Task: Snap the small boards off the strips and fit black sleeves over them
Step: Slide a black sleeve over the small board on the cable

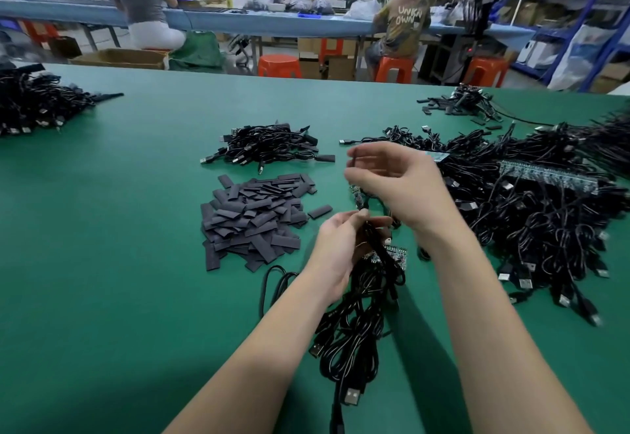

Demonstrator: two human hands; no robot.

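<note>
A bundle of thin black USB cables [354,328] hangs from the worker's left hand [335,246], trailing toward the near edge of the green bench mat [119,297]. The left hand's fingers curl round the cables together with a short green strip of small circuit boards [392,253], held just above the mat. Just beyond, the right hand [395,181] hovers blurred, fingers loosely curved and apart, holding nothing that can be made out. The step in hand looks like snapping a board off the strip. Next, a sleeve must be taken from the loose heap of flat dark-grey sleeves [252,219] left of the hands and slid over a freed board. Farther back lie a small pile of finished sleeved cables [269,147] and, to the right, a large tangle of unworked cables [531,215] bearing a long board strip [549,176].
</note>
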